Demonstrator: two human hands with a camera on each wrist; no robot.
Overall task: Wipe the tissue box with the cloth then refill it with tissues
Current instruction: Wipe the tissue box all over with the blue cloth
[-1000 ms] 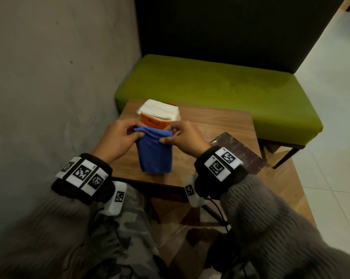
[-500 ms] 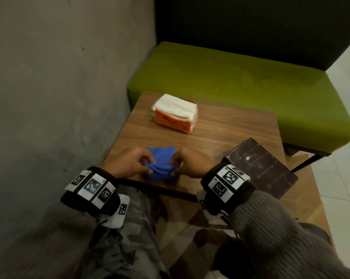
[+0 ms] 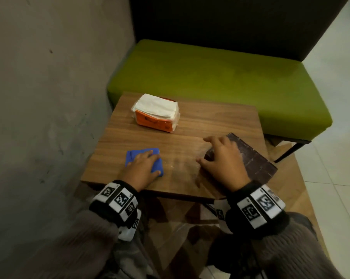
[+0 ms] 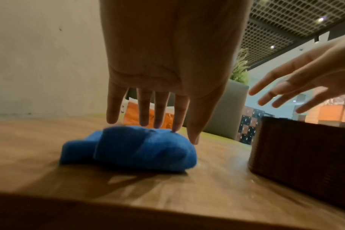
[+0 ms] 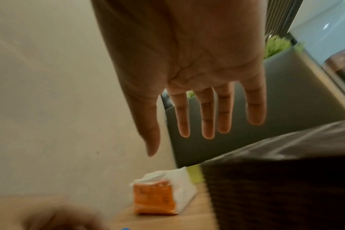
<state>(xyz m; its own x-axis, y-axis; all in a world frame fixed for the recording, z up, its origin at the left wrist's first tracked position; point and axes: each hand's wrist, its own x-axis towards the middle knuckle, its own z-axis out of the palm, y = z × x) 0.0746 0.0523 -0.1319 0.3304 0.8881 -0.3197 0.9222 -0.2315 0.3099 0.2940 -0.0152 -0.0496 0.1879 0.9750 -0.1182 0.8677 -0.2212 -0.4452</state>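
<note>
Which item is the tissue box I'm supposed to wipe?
On the small wooden table before the green bench, look at its near right corner, under the open right hand. The tissue box is dark brown and flat-topped, unlike the orange tissue pack and the blue cloth.

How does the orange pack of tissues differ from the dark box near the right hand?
The tissue pack is orange and white, soft-looking, with white tissues showing on top; the dark box is brown, rigid, with a grid-patterned lid. The tissue pack sits untouched at the table's far side; the dark box sits at the near right corner, with the right hand open over its end. Both rest on the table.
</note>
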